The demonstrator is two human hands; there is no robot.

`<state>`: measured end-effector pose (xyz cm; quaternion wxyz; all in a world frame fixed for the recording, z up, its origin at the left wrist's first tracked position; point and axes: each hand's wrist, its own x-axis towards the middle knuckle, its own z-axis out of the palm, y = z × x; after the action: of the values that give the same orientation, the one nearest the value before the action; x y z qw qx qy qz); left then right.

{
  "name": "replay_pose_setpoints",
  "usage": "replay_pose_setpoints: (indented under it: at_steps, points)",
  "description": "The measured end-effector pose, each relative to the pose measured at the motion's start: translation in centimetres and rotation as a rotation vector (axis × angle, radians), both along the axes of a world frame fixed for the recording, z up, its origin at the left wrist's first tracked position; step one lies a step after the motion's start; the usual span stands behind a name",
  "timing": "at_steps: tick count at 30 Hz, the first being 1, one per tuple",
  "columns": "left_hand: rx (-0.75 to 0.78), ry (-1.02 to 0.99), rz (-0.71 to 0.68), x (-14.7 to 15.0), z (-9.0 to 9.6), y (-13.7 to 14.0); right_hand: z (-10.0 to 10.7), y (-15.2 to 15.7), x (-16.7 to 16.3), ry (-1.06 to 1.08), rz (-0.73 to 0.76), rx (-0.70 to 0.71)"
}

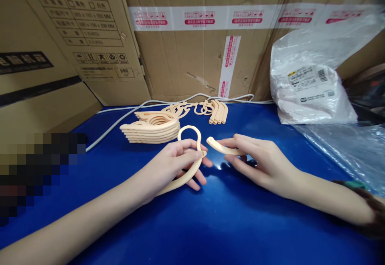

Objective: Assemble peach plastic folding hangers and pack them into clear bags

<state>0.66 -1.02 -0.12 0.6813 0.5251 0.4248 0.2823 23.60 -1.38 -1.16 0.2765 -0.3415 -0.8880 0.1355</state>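
My left hand [182, 158] is closed on a cream plastic hanger hook [190, 127] with a curved hanger arm [182, 181] joined or laid against its lower end. Thumb and fingers pinch at that joint; the arm slants down-left, its far end hidden under my wrist. To the right, my right hand [260, 154] pinches a second curved hanger arm [220, 147], its free end pointing left at the hook, a small gap apart. Behind my left hand sits a neat stack of folded hangers [150, 133]. Loose hanger arms [219, 111] and hooks [202, 107] lie farther back.
All this lies on a glossy blue table surface [216, 217]. A pale cable [114, 126] runs along the back and left. Cardboard boxes [186, 60] wall off the rear. A white plastic parcel bag [313, 92] and clear plastic film [339, 148] occupy the right.
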Motion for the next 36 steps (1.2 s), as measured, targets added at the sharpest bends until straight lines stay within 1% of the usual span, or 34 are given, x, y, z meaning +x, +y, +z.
replay_pose_setpoints:
  at_steps: [4,8,18,21,26,32,36]
  points:
    - [0.013,-0.005,-0.021,0.01,-0.11,0.02,-0.05,0.11,-0.11,0.005,-0.036,-0.006]
    - [0.008,0.0,-0.014,0.03,-0.13,-0.02,0.0,0.14,-0.16,-0.023,-0.072,0.029]
    - [0.027,0.005,0.009,0.14,0.13,0.06,0.0,-0.08,-0.15,-0.067,-0.008,0.06]
    - [0.02,0.009,0.021,0.16,0.21,0.0,-0.16,-0.12,-0.14,-0.097,0.012,0.105]
    - [0.018,0.02,0.041,0.07,0.14,-0.08,-0.43,-0.1,-0.13,-0.168,0.006,0.192]
    - [0.029,0.151,0.041,0.05,0.35,-0.1,-0.69,0.1,-0.16,-0.232,0.027,0.303]
    - [0.043,0.153,0.019,0.03,0.33,-0.13,-0.77,0.0,-0.18,-0.268,0.048,0.383]
